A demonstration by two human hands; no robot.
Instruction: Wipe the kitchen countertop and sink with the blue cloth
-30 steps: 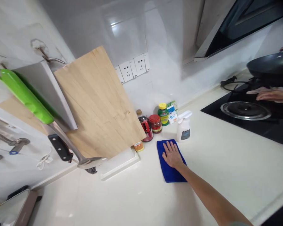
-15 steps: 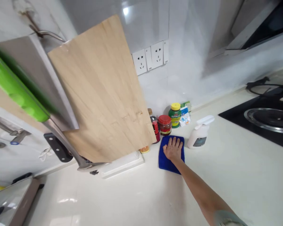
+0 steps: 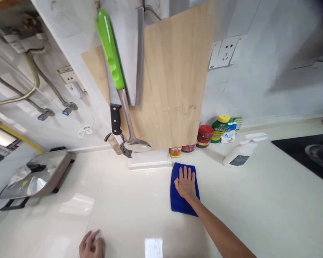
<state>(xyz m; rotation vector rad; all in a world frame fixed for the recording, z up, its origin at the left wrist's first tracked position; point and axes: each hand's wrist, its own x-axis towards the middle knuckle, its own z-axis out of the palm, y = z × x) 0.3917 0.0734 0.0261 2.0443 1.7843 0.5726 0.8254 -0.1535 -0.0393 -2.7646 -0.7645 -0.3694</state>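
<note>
My right hand (image 3: 186,184) lies flat on a blue cloth (image 3: 179,200), fingers spread, pressing it to the pale countertop. The cloth lies a little in front of the jars, near the corner of a white flat box (image 3: 150,164). At the bottom edge my left hand (image 3: 90,246) is partly in view over the counter, its fingers loosely bent and apart, with nothing seen in them. To the right of the cloth stands a white spray bottle (image 3: 238,154).
A cutting board (image 3: 174,79), a cleaver (image 3: 127,53) and a green-handled spoon (image 3: 111,50) hang in front. Behind the cloth stand a red-lidded jar (image 3: 204,136) and a yellow-capped green bottle (image 3: 220,129). An electric pan (image 3: 40,175) sits left; a black cooktop (image 3: 298,147) lies right.
The view has swung left, bringing my left hand and the electric pan into sight. My right hand and the cloth have moved left and towards me, away from the jars.
</note>
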